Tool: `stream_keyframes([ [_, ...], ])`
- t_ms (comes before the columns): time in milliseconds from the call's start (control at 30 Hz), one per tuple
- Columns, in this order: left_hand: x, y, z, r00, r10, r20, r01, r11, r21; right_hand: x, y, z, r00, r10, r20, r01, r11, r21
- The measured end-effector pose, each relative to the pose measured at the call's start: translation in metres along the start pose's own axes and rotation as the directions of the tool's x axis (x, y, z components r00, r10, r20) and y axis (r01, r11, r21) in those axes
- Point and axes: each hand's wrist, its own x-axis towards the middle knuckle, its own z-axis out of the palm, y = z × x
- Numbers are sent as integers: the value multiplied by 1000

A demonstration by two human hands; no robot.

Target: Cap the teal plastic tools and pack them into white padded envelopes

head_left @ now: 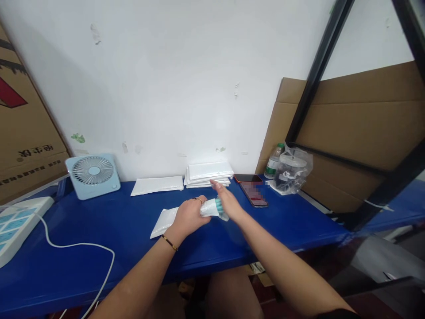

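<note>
My left hand (190, 216) is wrapped round a white, plastic-wrapped bundle (209, 208) with teal ends showing on its right side. I cannot make out what the teal pieces are. Against that teal end rests my right hand (229, 203), its fingers stretched out flat. Partly covered by my left hand, a white flat packet (164, 222) lies on the blue table (133, 261). Behind my hands, a stack of similar white packets (210, 170) stands by the wall. One more white packet (157, 185) lies to the left of the stack.
A light blue fan (94, 175) stands at the back left. Nearer, a white power strip (23, 226) trails a cable. Two phones (254, 195) lie right of the stack, near a bottle (275, 161) and a bagged cup (292, 170). A black metal frame (314, 84) rises at right.
</note>
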Motion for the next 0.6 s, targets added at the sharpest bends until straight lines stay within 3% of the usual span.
stream_keyframes([
  [100, -2, -3, 5, 993, 109, 44, -109, 994, 8, -7, 7, 23, 992, -46, 117, 45, 999, 12],
  [233, -13, -16, 5, 958, 258, 126, -256, 966, -36, -11, 20, 3, 973, -78, 216, 81, 997, -7],
  [333, -27, -19, 4, 967, 234, 104, -230, 972, -46, -14, 36, -23, 906, -142, 399, 195, 976, -96],
  [433, -47, -11, 6, 985, 165, 46, -161, 983, -88, -27, 45, -36, 875, -103, 473, 195, 970, -149],
  [533, -75, -1, 10, 992, 127, 10, -124, 978, -170, -52, 39, -37, 839, -62, 540, 127, 988, -85],
  [600, -96, 1, 13, 993, 118, -13, -117, 967, -224, -70, 29, -34, 771, -113, 627, 140, 990, 6],
])
